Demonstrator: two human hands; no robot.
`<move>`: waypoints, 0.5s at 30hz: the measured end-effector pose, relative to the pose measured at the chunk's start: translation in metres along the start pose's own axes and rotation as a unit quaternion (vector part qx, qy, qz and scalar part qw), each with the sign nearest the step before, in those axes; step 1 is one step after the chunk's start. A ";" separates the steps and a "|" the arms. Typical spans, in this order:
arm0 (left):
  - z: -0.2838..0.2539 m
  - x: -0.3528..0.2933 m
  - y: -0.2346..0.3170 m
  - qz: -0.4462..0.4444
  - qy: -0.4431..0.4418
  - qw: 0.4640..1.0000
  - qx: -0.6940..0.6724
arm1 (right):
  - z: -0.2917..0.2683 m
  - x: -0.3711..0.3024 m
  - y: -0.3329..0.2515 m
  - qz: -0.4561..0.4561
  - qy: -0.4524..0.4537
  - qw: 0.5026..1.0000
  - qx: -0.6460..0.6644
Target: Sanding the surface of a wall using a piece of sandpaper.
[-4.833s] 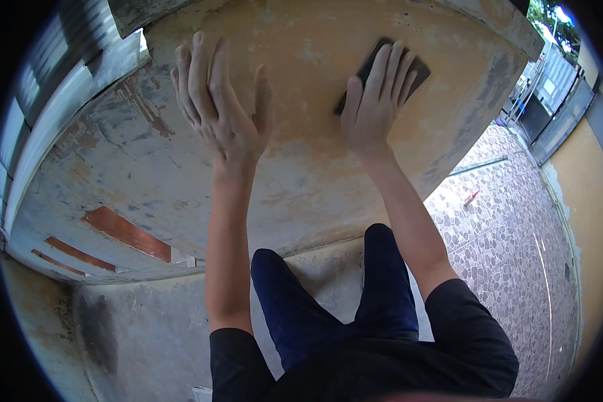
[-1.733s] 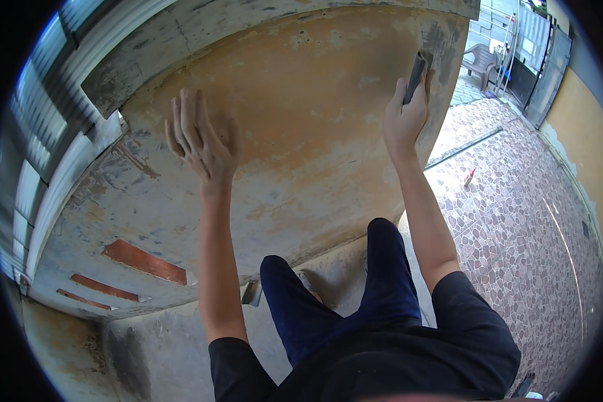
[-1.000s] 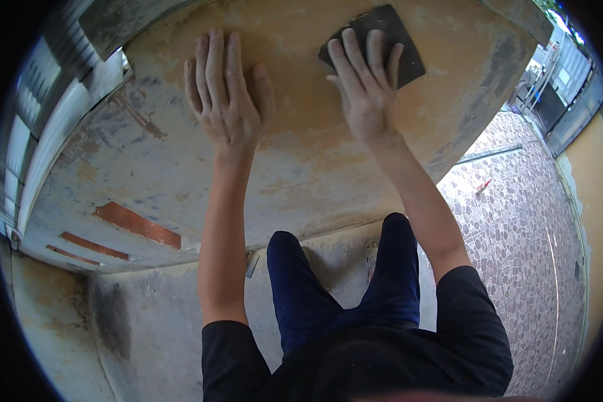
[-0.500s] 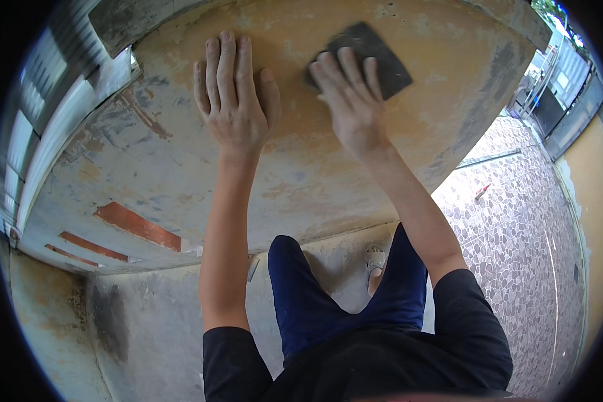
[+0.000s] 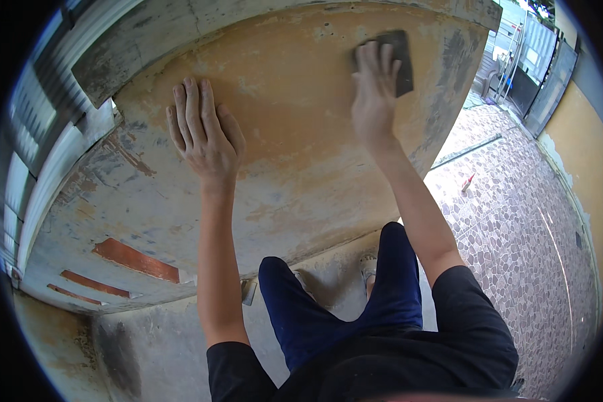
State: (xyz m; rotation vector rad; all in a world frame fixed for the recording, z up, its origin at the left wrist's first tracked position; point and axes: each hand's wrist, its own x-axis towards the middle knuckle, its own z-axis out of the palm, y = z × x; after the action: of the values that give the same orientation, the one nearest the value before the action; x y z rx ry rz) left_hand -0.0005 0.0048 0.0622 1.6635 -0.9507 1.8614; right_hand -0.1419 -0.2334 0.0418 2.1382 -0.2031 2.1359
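Observation:
A worn wall (image 5: pixel 288 107), patched in ochre and grey, rises in front of me. My left hand (image 5: pixel 206 142) rests flat on its left part, fingers stretched out and holding nothing. Farther right, my right hand (image 5: pixel 374 100) presses a dark grey sheet, which looks like sandpaper (image 5: pixel 404 65), against the ochre area. Its fingers lie over the left part of the sheet, while the right part sticks out past them. The hand and sheet are slightly blurred by motion. The sheet's underside is hidden against the wall.
A concrete ledge (image 5: pixel 174 33) curves along the wall's top. Reddish slots (image 5: pixel 137 260) are cut low on the left. A small flat tool (image 5: pixel 248 293) stands by my leg. On the stone-patterned floor (image 5: pixel 509 221) at right lies a red-and-white tube (image 5: pixel 467 182).
My right hand has swept the sandpaper rightward and upward across the wall. My left hand stays at about the same spot on the wall; the whole view has shifted.

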 end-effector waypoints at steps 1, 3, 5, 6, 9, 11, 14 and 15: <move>0.000 0.000 0.001 -0.001 0.002 1.000 -0.001 | -0.001 0.001 0.012 0.000 0.005 1.000 0.002; 0.000 0.003 0.002 -0.001 0.004 1.000 0.004 | -0.006 0.007 0.029 0.273 0.092 0.951 0.110; 0.004 0.005 0.010 0.001 0.001 1.000 -0.004 | 0.011 0.018 -0.023 0.208 0.090 0.974 0.008; 0.006 0.001 0.008 -0.004 0.001 1.000 -0.005 | 0.016 0.015 -0.050 0.156 0.064 0.986 0.002; 0.004 0.001 0.006 -0.006 -0.004 1.000 -0.011 | 0.016 -0.009 -0.071 -0.048 -0.082 0.990 0.102; -0.003 0.002 -0.002 -0.002 -0.009 1.000 -0.007 | 0.004 0.001 -0.036 -0.058 -0.075 0.992 0.082; -0.002 0.000 -0.001 -0.004 -0.006 1.000 0.003 | -0.016 0.021 0.030 0.090 0.019 0.996 0.017; 0.000 0.000 -0.001 0.001 0.004 1.000 0.000 | -0.009 0.023 0.033 0.087 0.022 0.996 0.019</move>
State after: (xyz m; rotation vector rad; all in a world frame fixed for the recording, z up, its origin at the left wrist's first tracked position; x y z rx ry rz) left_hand 0.0003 0.0050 0.0629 1.6549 -0.9493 1.8691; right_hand -0.1568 -0.2652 0.0645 2.1644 -0.3604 2.2954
